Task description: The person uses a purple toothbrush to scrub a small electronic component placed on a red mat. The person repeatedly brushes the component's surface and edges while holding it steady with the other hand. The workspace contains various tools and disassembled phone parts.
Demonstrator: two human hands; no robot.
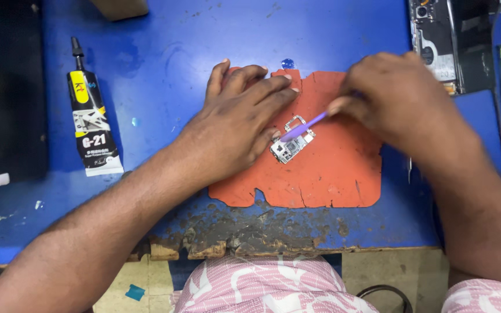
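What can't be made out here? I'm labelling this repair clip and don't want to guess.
- Head view: the left hand covers one end of the small circuit board.
- The right hand hides the purple tool's grip.
- The opened phone is cut off by the top edge.
- The board's components are too small to tell.

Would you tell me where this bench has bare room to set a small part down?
Bare blue top lies between the glue tube and the left hand. The orange mat is bare below the circuit board. It is crowded around the right hand and opened phone.
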